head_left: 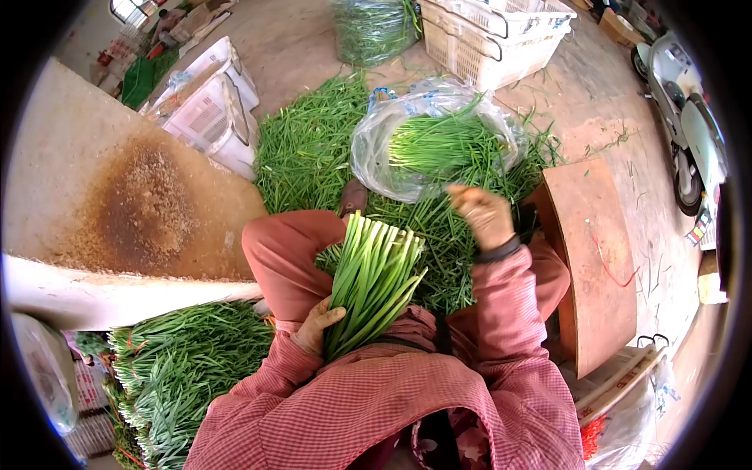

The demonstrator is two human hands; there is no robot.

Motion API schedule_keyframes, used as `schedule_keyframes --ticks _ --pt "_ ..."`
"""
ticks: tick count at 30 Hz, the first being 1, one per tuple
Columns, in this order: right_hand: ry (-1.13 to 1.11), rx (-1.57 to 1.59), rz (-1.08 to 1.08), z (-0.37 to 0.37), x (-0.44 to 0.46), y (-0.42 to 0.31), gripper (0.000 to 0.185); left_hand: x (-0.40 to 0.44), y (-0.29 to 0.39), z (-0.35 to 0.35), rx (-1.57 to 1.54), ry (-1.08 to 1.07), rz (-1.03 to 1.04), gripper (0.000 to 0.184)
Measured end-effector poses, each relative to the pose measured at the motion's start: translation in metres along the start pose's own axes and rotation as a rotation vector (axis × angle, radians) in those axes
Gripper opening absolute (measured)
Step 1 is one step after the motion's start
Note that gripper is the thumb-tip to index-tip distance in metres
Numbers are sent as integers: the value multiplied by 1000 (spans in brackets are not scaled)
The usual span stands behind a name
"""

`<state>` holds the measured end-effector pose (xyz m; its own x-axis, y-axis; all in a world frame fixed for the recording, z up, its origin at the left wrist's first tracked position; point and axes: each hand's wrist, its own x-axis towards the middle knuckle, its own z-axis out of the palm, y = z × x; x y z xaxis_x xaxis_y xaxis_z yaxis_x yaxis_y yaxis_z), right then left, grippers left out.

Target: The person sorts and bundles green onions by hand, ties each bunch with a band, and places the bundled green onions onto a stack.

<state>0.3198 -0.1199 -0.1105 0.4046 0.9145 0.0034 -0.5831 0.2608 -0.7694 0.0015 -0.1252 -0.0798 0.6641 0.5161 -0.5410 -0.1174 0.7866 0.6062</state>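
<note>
A bunch of garlic chives (374, 286) rests against my lap, its pale cut ends up and away from me. My left hand (317, 325) is closed around the bunch's left side, with the thumb across the stalks. My right hand (482, 215) is raised to the right of the bunch and apart from it. Its fingers are curled together and slightly blurred; anything between them is too small to make out. Just beyond that hand, more chives (446, 145) lie in an open clear plastic bag (368, 149). Loose green leaves (305, 141) cover the floor around my feet.
Stacked tied chives (196, 368) lie at my left, below a stained slab (149, 196). A brown board (591, 258) stands by my right knee, with red ties (593, 439) behind it. White crates (493, 47) and a scooter (689, 117) are farther off.
</note>
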Motion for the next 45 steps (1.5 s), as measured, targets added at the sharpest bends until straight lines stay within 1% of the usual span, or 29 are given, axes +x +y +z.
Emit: schedule_keyframes --ticks 1,2,3,5,7,8,11,14,15,16,17,19,21,22,23,27,28,31,32,33,34,36,37,39,41,42,43,44,45 --pt "177 -262 -233 0 6 -20 5 -1 -1 0 -20 7 15 50" --pt "233 -828 -402 -12 11 -31 13 -2 -1 0 -24 8 16 50" --pt "412 -1385 -566 -9 15 -48 24 -1 0 1 -5 15 22 48" --pt "113 -1569 -846 29 -3 -58 34 2 1 3 12 19 25 47" --pt "-195 -1639 -716 66 -29 -45 42 3 1 5 -15 6 -15 46" --pt "-295 -1655 -668 74 -36 -40 44 4 0 4 -14 2 -20 46" --pt "16 -297 10 51 -12 2 22 3 2 4 -33 1 16 44" --pt "85 -242 -195 38 5 -1 36 -3 4 9 -16 16 31 43" --pt "-61 -1021 -394 47 -2 -16 42 -1 4 8 -15 17 31 42" --pt "-40 -1731 -754 55 -9 -31 48 1 3 7 -12 16 25 42" --pt "-120 -1621 -622 72 -18 -29 30 2 2 6 -7 8 13 42" --pt "-482 -2004 -138 91 -29 -24 24 4 -2 5 -9 -14 35 42" --pt "-566 -1886 -26 88 -24 -8 20 3 -3 5 2 -4 29 44" --pt "-599 -1673 12 76 -20 0 15 3 -2 4 19 9 30 46" --pt "-602 -1672 7 64 -11 -3 15 3 0 1 20 10 35 46" --pt "278 -1820 -818 10 27 -25 31 3 1 -9 -21 -12 -41 61" --pt "300 -1535 -567 5 25 -19 36 5 3 -10 5 1 -38 62" --pt "-200 -1133 7 40 -29 -30 47 7 4 -9 39 1 -53 63" --pt "-259 -967 2 40 -38 -8 35 8 2 -12 29 -2 -59 63" --pt "-251 -678 398 38 -38 3 19 8 2 -11 18 -2 -61 63" --pt "-174 -447 384 30 -37 12 15 7 2 -10 24 3 -50 63" --pt "-21 -282 227 18 -28 2 12 4 1 -11 12 17 -33 63" --pt "62 -348 90 6 -18 -15 15 3 1 -12 -2 28 -24 63" --pt "414 -690 -135 -32 -8 -26 25 2 -1 -17 38 30 -23 64" --pt "292 -1505 -591 -72 -25 -11 54 5 1 -18 78 14 -23 66" --pt "69 -1298 -370 -83 -46 5 82 6 3 -16 93 -1 -23 66" --pt "-175 -933 -68 -52 -61 6 88 5 3 -13 105 -11 -25 67" --pt "-277 -463 339 -21 -77 7 93 4 4 -9 102 -11 -31 67" --pt "-258 -207 698 10 -93 8 98 5 6 -3 114 -50 -50 67"
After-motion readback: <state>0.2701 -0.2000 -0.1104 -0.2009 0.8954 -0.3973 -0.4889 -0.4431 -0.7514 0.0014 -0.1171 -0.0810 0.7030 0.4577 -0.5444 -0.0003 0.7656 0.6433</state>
